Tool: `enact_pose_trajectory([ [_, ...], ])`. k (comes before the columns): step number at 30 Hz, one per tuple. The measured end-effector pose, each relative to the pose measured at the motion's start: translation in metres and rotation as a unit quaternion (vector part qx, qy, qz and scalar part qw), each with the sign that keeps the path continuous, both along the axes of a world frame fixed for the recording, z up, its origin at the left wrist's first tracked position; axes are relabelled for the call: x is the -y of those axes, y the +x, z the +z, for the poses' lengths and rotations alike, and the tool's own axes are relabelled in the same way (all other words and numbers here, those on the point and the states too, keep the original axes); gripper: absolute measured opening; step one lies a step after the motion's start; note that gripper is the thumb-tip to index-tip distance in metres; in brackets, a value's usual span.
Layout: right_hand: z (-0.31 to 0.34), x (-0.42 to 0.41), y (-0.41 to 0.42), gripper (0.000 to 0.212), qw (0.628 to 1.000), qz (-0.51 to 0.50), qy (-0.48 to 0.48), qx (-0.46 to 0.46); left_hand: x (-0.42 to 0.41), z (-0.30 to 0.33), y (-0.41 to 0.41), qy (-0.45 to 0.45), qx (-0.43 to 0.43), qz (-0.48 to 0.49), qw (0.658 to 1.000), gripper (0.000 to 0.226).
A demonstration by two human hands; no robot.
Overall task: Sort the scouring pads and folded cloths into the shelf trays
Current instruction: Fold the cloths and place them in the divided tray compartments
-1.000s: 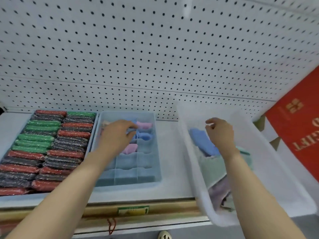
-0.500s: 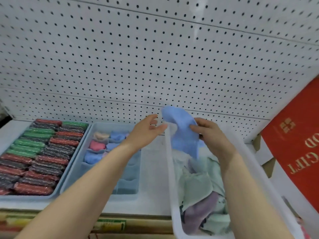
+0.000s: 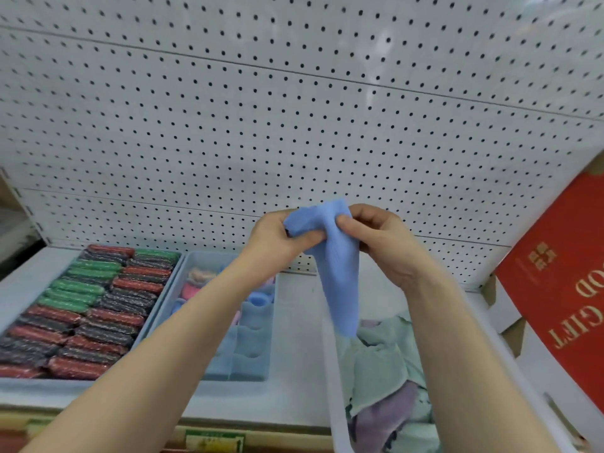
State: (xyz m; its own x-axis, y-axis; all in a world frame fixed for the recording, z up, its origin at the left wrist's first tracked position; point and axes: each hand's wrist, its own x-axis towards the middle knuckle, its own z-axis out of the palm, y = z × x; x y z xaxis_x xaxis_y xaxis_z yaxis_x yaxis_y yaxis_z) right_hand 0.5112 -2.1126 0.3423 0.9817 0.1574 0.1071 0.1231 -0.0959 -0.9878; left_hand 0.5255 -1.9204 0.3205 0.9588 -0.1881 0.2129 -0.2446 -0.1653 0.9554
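A blue cloth (image 3: 340, 273) hangs in the air above the shelf, gripped at its top by both hands. My left hand (image 3: 277, 240) bunches its upper left corner, and my right hand (image 3: 379, 240) pinches the upper right edge. Below it a clear plastic bin (image 3: 330, 371) holds loose green and purple cloths (image 3: 385, 371). A pale blue divided tray (image 3: 258, 364) with folded pink and blue cloths in its far cells sits at centre. At the left a tray (image 3: 32, 384) is packed with red, green and dark scouring pads (image 3: 98, 305).
A white pegboard wall (image 3: 294, 109) backs the shelf. A red cardboard box (image 3: 562, 289) with printed lettering leans at the right. The shelf's front edge carries a green price label (image 3: 214, 441).
My right hand lifted the blue cloth out of the clear bin. My left hand left the divided tray and came up to grip the cloth too. The camera tilted upward.
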Motion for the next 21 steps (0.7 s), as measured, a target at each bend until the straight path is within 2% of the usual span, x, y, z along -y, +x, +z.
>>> enact_pose_trajectory([
  [2,0.003,-0.008,0.003,0.009,0.999,-0.035,0.008,0.021,-0.008,0.002,-0.002,0.015,0.015,0.023,0.999,0.040],
  [4,0.008,-0.016,0.004,0.003,0.995,-0.087,0.022,0.043,-0.017,0.006,-0.003,0.021,0.032,0.099,0.994,0.028],
  [6,0.014,-0.026,0.005,0.003,0.988,-0.139,0.034,0.061,-0.026,0.008,-0.005,0.018,0.035,0.201,0.979,0.034],
  [7,0.016,-0.031,0.005,0.005,0.985,-0.157,0.031,0.070,-0.030,0.009,-0.006,0.009,0.034,0.215,0.976,0.036],
  [9,0.019,-0.046,0.006,0.010,0.985,-0.146,0.000,0.089,-0.031,0.015,-0.010,-0.027,0.004,0.150,0.988,0.033],
  [11,0.020,-0.062,0.003,0.023,0.994,-0.052,-0.041,0.088,-0.029,0.018,-0.015,-0.103,-0.058,0.038,0.992,0.027],
  [13,0.019,-0.072,0.001,0.033,0.996,0.029,-0.038,0.071,-0.032,0.020,-0.014,-0.147,-0.066,0.014,0.987,0.016],
  [14,0.020,-0.074,0.001,0.033,0.997,0.026,-0.022,0.071,-0.037,0.021,-0.012,-0.138,-0.059,0.036,0.988,0.017],
  [16,0.022,-0.071,0.004,0.025,0.994,-0.052,0.003,0.091,-0.048,0.019,-0.007,-0.127,-0.053,0.059,0.989,0.019],
  [18,0.019,-0.061,0.009,0.016,0.988,-0.119,-0.027,0.094,-0.058,0.020,-0.004,-0.138,-0.063,0.047,0.987,0.020],
  [21,0.011,-0.056,0.011,0.032,0.995,-0.053,-0.085,0.021,-0.065,0.025,-0.001,-0.152,-0.066,0.011,0.986,0.021],
])
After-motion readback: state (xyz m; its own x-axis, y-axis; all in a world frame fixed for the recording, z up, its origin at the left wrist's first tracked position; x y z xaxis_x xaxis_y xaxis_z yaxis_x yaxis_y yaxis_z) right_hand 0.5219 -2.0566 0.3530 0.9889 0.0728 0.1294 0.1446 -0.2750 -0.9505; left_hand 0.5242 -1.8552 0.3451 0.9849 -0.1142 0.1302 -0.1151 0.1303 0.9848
